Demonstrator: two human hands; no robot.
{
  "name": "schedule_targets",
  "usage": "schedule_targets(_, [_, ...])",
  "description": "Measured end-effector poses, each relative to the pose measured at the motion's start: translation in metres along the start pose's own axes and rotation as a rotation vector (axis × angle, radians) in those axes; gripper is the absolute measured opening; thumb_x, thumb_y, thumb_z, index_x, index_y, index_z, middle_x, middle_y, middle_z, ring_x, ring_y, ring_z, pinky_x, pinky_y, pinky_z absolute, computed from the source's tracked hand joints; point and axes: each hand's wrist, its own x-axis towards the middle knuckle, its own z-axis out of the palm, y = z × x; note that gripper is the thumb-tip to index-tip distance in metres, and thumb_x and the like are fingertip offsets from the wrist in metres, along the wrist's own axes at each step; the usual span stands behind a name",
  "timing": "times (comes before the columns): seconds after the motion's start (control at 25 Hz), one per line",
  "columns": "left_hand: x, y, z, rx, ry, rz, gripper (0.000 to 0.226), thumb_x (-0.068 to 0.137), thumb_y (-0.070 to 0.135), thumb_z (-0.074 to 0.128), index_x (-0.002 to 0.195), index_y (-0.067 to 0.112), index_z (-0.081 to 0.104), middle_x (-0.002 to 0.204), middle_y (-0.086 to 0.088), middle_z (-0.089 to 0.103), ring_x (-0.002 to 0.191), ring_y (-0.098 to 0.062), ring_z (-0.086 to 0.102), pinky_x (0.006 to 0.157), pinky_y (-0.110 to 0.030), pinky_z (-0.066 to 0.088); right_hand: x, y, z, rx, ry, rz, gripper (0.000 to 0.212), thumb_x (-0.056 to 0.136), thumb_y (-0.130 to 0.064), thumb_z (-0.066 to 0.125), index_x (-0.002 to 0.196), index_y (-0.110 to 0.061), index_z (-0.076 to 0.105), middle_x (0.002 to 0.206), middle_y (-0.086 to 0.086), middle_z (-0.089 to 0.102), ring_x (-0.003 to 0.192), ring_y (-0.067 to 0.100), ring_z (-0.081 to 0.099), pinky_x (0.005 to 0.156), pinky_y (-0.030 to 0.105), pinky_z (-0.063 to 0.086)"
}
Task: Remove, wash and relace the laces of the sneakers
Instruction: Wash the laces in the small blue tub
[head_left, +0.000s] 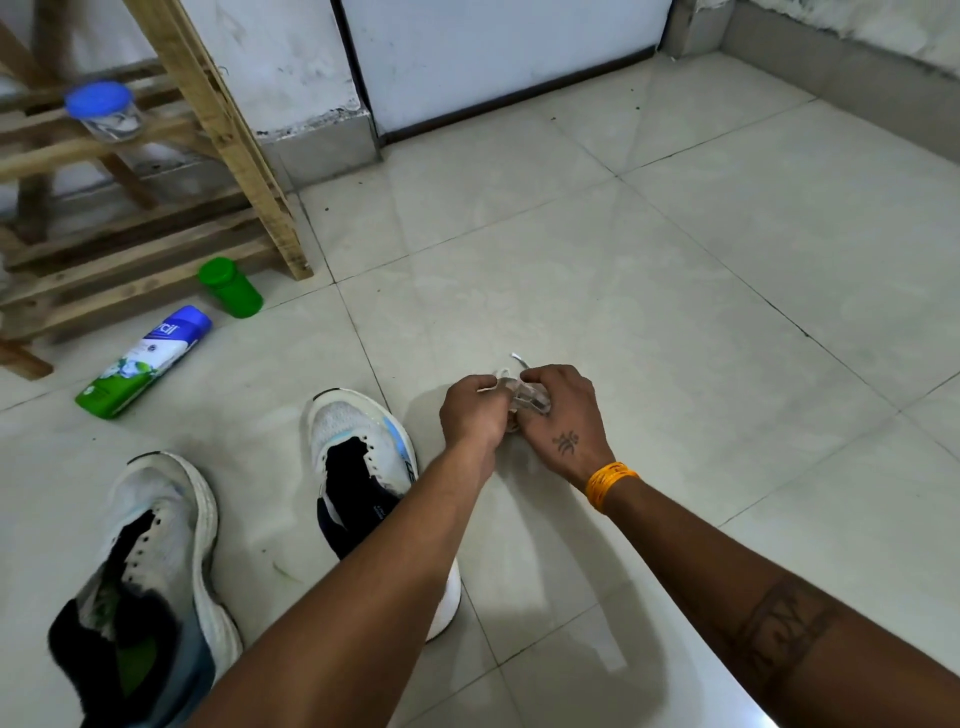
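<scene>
Both sneakers stand unlaced on the tiled floor (675, 312): the left sneaker (156, 545) near the frame's lower left, the right sneaker (358, 452) just beside your left forearm, eyelets bare on each. Removal is therefore judged complete.

The laces (519, 387) are bunched between your hands, held above the floor a little ahead of the right sneaker, one tipped end sticking up behind the knuckles. Your left hand (475, 413) has its fingers curled round one side of the bundle; your right hand (563, 415) grips the other side, fingers folded over it. Whether you hold one lace or both cannot be told — the bundle is mostly hidden.

Step in hand, by my reading: gathering or rubbing the laces, at or just before the wash. No water or basin is in view. A green-and-white bottle (143, 361) lies on its side near the wooden rack (156, 249), well apart from your hands, with a green container (231, 288) close by it.

The next move calls for keeping the bundle gripped and bringing it to water and cleaner — what the bottle holds is not legible.
</scene>
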Motion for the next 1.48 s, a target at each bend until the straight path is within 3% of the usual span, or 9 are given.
schedule_targets(0.24, [-0.021, 0.032, -0.063, -0.187, 0.134, 0.253, 0.017, 0.089, 0.017, 0.069, 0.101, 0.027, 0.075, 0.1, 0.009, 0.075, 0.099, -0.011, 0.071, 0.089, -0.031, 0.057, -0.012, -0.074, 0.002, 0.233, 0.111, -0.121, 0.028, 0.081, -0.022, 0.059, 0.105, -0.021, 0.074, 0.107, -0.011, 0.067, 0.103, 0.006, 0.059, 0.087, 0.019, 0.046])
schedule_targets(0.4, [-0.027, 0.07, -0.119, -0.299, 0.208, 0.365, 0.019, 0.086, 0.01, 0.065, 0.093, 0.024, 0.074, 0.093, 0.001, 0.077, 0.091, -0.022, 0.075, 0.088, -0.046, 0.061, -0.007, -0.147, 0.012, 0.429, 0.002, -0.205, 0.027, 0.086, -0.006, 0.062, 0.102, -0.02, 0.078, 0.103, -0.013, 0.073, 0.097, -0.004, 0.066, 0.08, 0.018, 0.055])
schedule_targets(0.6, [-0.014, 0.112, -0.207, -0.295, 0.375, 0.439, 0.021, 0.087, 0.006, 0.06, 0.088, 0.025, 0.071, 0.09, 0.001, 0.077, 0.091, -0.019, 0.074, 0.091, -0.046, 0.059, 0.014, -0.239, 0.048, 0.483, -0.08, -0.345, 0.026, 0.087, -0.002, 0.061, 0.103, -0.017, 0.076, 0.097, -0.013, 0.074, 0.092, -0.005, 0.065, 0.079, 0.009, 0.05])
schedule_targets(0.8, [0.023, 0.146, -0.283, -0.277, 0.491, 0.454, 0.019, 0.087, 0.007, 0.063, 0.084, 0.025, 0.071, 0.084, 0.002, 0.075, 0.084, -0.02, 0.071, 0.085, -0.041, 0.06, 0.054, -0.308, 0.079, 0.44, -0.135, -0.462, 0.023, 0.087, -0.007, 0.065, 0.105, -0.018, 0.075, 0.095, -0.014, 0.073, 0.088, -0.005, 0.065, 0.078, 0.008, 0.049])
schedule_targets(1.04, [0.105, 0.181, -0.345, -0.298, 0.489, 0.413, 0.014, 0.086, 0.011, 0.067, 0.09, 0.022, 0.074, 0.084, 0.004, 0.075, 0.077, -0.015, 0.067, 0.079, -0.033, 0.056, 0.134, -0.372, 0.122, 0.35, -0.109, -0.545, 0.03, 0.084, -0.007, 0.068, 0.111, -0.019, 0.072, 0.107, -0.006, 0.072, 0.097, 0.01, 0.067, 0.093, 0.031, 0.056])
schedule_targets(1.2, [0.161, 0.21, -0.36, -0.275, 0.377, 0.423, 0.042, 0.089, 0.004, 0.063, 0.128, 0.018, 0.068, 0.121, 0.001, 0.073, 0.1, -0.012, 0.068, 0.091, -0.024, 0.054, 0.195, -0.401, 0.145, 0.202, -0.045, -0.632, 0.045, 0.085, -0.01, 0.07, 0.129, -0.014, 0.064, 0.125, 0.004, 0.065, 0.116, 0.019, 0.06, 0.104, 0.033, 0.048])
schedule_targets(1.28, [0.178, 0.224, -0.363, -0.227, 0.354, 0.4, 0.057, 0.092, 0.003, 0.057, 0.146, 0.021, 0.054, 0.13, 0.002, 0.066, 0.089, -0.006, 0.063, 0.07, -0.012, 0.05, 0.222, -0.412, 0.153, 0.097, -0.12, -0.625, 0.062, 0.084, -0.012, 0.07, 0.144, -0.015, 0.053, 0.141, 0.01, 0.056, 0.13, 0.027, 0.052, 0.112, 0.035, 0.042])
schedule_targets(1.36, [0.194, 0.233, -0.364, -0.166, 0.341, 0.353, 0.061, 0.089, 0.01, 0.051, 0.147, 0.027, 0.05, 0.12, -0.006, 0.069, 0.078, -0.015, 0.065, 0.058, -0.018, 0.049, 0.244, -0.421, 0.158, -0.055, -0.215, -0.611, 0.074, 0.083, -0.014, 0.069, 0.152, -0.016, 0.044, 0.149, 0.015, 0.05, 0.136, 0.034, 0.046, 0.114, 0.037, 0.038])
schedule_targets(1.48, [0.215, 0.235, -0.368, -0.16, 0.281, 0.318, 0.05, 0.086, 0.015, 0.045, 0.128, 0.034, 0.065, 0.108, -0.005, 0.076, 0.089, -0.029, 0.074, 0.077, -0.045, 0.063, 0.256, -0.433, 0.171, -0.133, -0.273, -0.604, 0.068, 0.084, -0.014, 0.068, 0.149, -0.018, 0.047, 0.142, 0.015, 0.058, 0.127, 0.037, 0.055, 0.102, 0.033, 0.044])
